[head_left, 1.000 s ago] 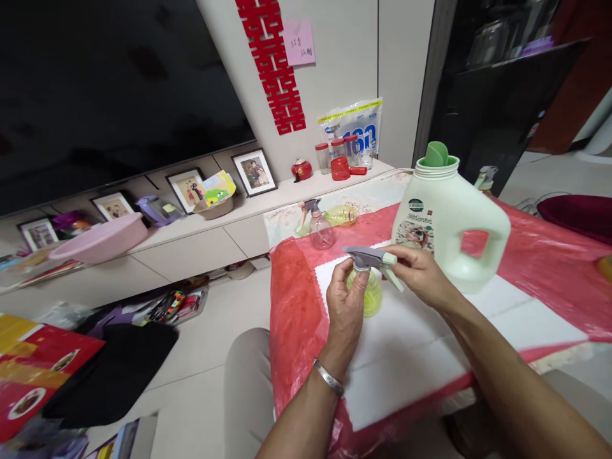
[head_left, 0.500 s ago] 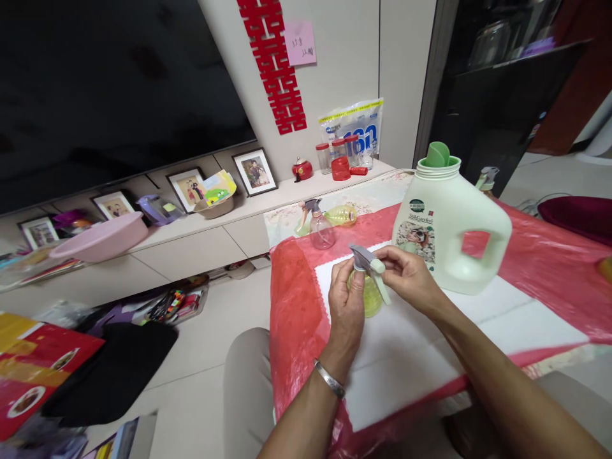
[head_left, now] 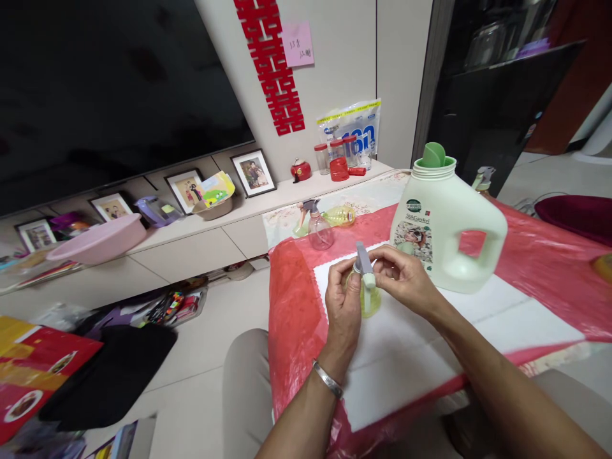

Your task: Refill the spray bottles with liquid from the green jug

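Note:
A small yellow see-through spray bottle [head_left: 371, 306] stands on the white cloth [head_left: 401, 357], partly hidden by my fingers. Its grey trigger head [head_left: 363, 258], with a pale green nozzle end and trigger, points towards me. My left hand [head_left: 343, 309] is closed around the bottle's neck just under the head. From the other side, my right hand [head_left: 406, 277] pinches the trigger head near the nozzle. Just right of my hands stands a big pale green jug [head_left: 442, 245] with a green scoop-like cup [head_left: 433, 155] in its mouth.
Beyond my hands stands a clear pink spray bottle [head_left: 320, 236], with a yellow bottle [head_left: 342, 215] lying behind it. Red plastic sheeting [head_left: 294, 306] covers the table. Another spray bottle [head_left: 484, 180] is behind the jug. Lidded jars [head_left: 337, 150] line the back ledge.
The trigger head has turned on the bottle's neck: its nozzle pointed to the lower right and now faces me. My right hand has shifted with it; my left keeps its hold.

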{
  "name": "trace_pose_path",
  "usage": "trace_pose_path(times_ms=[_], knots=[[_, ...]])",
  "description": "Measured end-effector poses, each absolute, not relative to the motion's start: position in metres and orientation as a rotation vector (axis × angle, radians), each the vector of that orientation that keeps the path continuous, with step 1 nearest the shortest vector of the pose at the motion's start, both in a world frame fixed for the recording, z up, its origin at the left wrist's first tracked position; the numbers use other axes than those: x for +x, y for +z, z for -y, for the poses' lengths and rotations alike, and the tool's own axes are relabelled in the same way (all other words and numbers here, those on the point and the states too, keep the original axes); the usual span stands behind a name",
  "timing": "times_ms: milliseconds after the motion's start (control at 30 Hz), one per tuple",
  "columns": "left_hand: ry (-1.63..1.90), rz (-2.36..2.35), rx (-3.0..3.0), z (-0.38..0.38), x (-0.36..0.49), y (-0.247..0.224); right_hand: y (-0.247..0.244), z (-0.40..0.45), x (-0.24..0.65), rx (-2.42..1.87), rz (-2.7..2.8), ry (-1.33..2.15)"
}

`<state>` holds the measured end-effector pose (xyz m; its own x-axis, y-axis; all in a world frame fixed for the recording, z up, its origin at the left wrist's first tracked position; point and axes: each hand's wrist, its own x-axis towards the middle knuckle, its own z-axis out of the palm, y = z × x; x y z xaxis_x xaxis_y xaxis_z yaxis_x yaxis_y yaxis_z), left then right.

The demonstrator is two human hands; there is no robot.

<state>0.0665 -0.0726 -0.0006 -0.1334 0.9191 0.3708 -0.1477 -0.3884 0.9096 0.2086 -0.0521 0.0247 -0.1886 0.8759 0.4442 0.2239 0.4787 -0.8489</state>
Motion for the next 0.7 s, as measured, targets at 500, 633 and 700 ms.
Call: trace_pose_path(times_ms=[500, 633, 700], knots=[[1.620, -0.891, 1.228, 0.0699, 0.0650, 0.0001, 0.0243, 0.0550, 0.2034, -0.989, 1.722, 0.569], [1.640, -0.868, 1.261, 0.0676, 0.0636, -0.0013, 0.0236, 0.0541, 0.2031, -0.989, 1.727, 0.576], [1.639, -0.870, 1.265, 0.0660, 0.0629, -0.0029, 0.0231, 0.0535, 0.2041, -0.978, 1.746, 0.577]])
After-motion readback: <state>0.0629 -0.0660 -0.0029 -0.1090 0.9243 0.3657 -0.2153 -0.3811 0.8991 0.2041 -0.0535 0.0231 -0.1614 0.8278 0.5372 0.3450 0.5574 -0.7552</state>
